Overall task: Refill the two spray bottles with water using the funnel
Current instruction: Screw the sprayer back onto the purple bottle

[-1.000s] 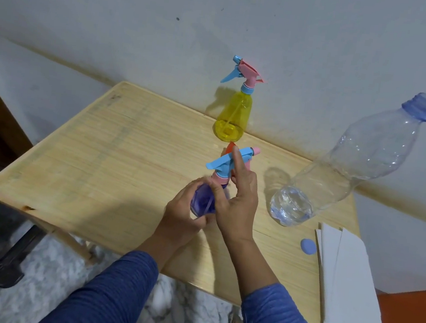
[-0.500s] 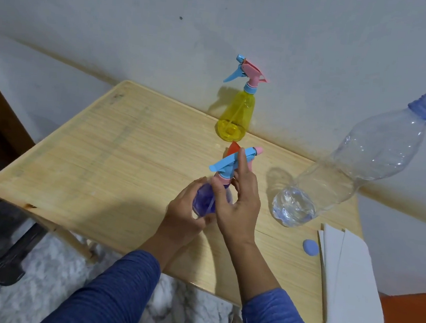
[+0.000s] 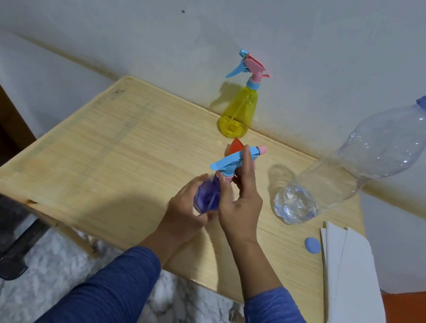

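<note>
Purple bottle (image 3: 207,196) gripped mid-table (image 3: 103,150).

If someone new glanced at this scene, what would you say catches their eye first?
Probably both hands, left hand and right hand, gripping the purple spray bottle at the table's centre. Next, the big clear water bottle, uncapped, at the right, and the yellow spray bottle by the wall.

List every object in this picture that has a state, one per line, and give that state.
purple spray bottle: upright, sprayer on, gripped by both hands
left hand: around its body
right hand: at its neck
yellow spray bottle: upright, sprayer on
water bottle: uncapped, nearly empty
blue cap: lying on table
</note>
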`<control>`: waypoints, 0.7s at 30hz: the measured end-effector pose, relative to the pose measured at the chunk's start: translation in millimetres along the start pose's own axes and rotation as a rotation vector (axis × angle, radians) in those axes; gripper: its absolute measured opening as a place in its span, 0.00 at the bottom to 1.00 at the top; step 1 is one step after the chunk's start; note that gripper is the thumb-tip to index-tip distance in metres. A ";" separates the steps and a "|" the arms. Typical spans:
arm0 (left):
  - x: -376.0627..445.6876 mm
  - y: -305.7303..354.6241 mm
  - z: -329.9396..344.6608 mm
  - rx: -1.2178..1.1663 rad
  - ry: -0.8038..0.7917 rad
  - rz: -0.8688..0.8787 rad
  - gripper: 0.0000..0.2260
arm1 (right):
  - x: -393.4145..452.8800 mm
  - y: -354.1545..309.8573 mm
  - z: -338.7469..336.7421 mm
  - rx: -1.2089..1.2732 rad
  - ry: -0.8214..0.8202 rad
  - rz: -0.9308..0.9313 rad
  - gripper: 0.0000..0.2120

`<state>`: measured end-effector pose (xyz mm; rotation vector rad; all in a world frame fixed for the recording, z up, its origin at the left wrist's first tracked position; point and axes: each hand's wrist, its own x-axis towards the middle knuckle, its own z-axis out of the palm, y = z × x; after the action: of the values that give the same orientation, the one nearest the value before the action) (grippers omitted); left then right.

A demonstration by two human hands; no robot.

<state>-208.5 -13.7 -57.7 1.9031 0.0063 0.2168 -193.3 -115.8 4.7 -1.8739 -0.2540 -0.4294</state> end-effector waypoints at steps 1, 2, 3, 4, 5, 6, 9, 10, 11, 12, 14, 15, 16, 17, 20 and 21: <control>-0.1 1.0 0.1 -0.014 -0.001 0.003 0.34 | 1.5 -0.1 0.8 -0.013 0.021 -0.006 0.35; -0.4 1.3 0.1 -0.020 -0.002 0.004 0.31 | 3.2 -0.6 1.4 -0.021 0.040 -0.005 0.34; -0.7 1.9 0.0 -0.020 0.001 0.006 0.30 | 5.3 -1.6 1.5 -0.021 0.052 0.000 0.34; -0.7 2.3 -0.2 -0.020 0.003 0.004 0.30 | 7.2 -2.4 0.4 -0.016 0.048 -0.001 0.35; -0.5 2.8 -0.4 -0.021 0.002 -0.004 0.30 | 8.3 -1.8 -1.4 -0.017 0.022 -0.009 0.35; -0.2 2.9 -0.7 -0.022 -0.004 -0.018 0.31 | 8.3 -0.4 -3.8 -0.024 -0.018 -0.020 0.36; 0.0 2.7 -1.3 -0.026 -0.008 -0.044 0.34 | 5.4 1.6 -10.8 -0.052 -0.119 -0.037 0.36; -0.5 1.1 -1.6 -0.029 -0.010 -0.043 0.35 | 6.0 1.8 -11.7 -0.070 -0.119 -0.036 0.36; -0.3 -0.1 -1.5 -0.036 -0.014 -0.043 0.35 | 8.2 1.9 -11.8 -0.082 -0.104 -0.035 0.35; -0.3 -1.8 -1.3 -0.046 -0.019 -0.046 0.35 | 10.8 2.3 -11.6 -0.084 -0.084 -0.031 0.33; 0.0 -3.0 -1.0 -0.051 -0.026 -0.054 0.34 | 14.3 1.2 -12.7 -0.073 -0.080 -0.017 0.34; 0.4 -2.2 -1.3 -0.040 -0.025 -0.058 0.33 | 14.8 1.7 -13.5 -0.073 -0.105 -0.024 0.35; 0.8 -1.7 -1.4 -0.028 -0.022 -0.058 0.33 | 13.7 2.9 -14.2 -0.073 -0.141 -0.033 0.37; 1.1 -1.3 -1.3 -0.019 -0.018 -0.059 0.33 | 11.5 3.8 -14.7 -0.076 -0.173 -0.037 0.38; 1.3 -1.5 -1.3 -0.019 -0.011 -0.051 0.34 | 7.8 3.6 -13.1 -0.112 -0.125 -0.054 0.36; 1.4 -1.4 -1.3 -0.019 -0.014 -0.049 0.35 | 9.0 4.5 -11.4 -0.114 -0.087 -0.060 0.34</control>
<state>-207.2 -11.9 -58.4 1.8835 0.0412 0.1693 -185.4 -128.4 7.9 -2.0031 -0.3513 -0.4108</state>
